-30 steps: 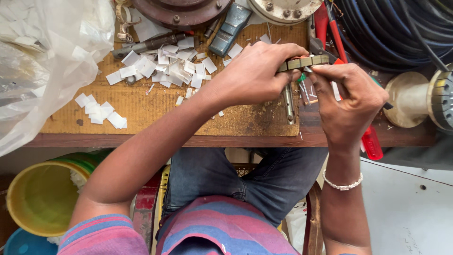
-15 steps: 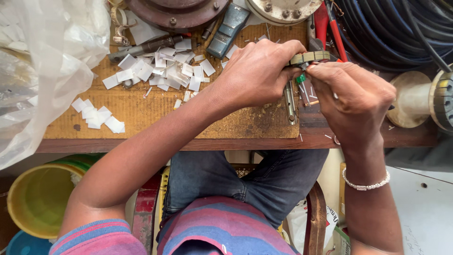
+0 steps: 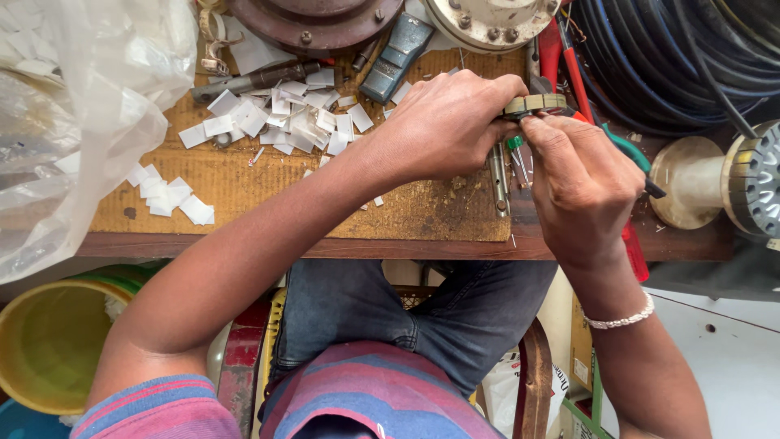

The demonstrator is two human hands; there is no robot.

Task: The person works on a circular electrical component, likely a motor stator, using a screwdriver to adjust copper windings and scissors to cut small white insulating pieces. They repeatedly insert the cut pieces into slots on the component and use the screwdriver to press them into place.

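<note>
Overhead, both hands — left, right — pinch a small ring beside white paper slips.

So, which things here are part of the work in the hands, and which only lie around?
In use:
- left hand gripping small ring-shaped part
- right hand touching that part

Lying about:
- white paper pieces
- clear plastic bag
- red-handled tool
- yellow bucket
- blue cables

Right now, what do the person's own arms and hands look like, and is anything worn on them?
Both arms are bare from the upper arm down. The left hand has no ring, glove or band that shows. The right hand is bare too, but its wrist carries a thin pale beaded bracelet. Short sleeves of a striped shirt, pink, blue and orange, show at the left shoulder. No watch or tape is visible.
</note>
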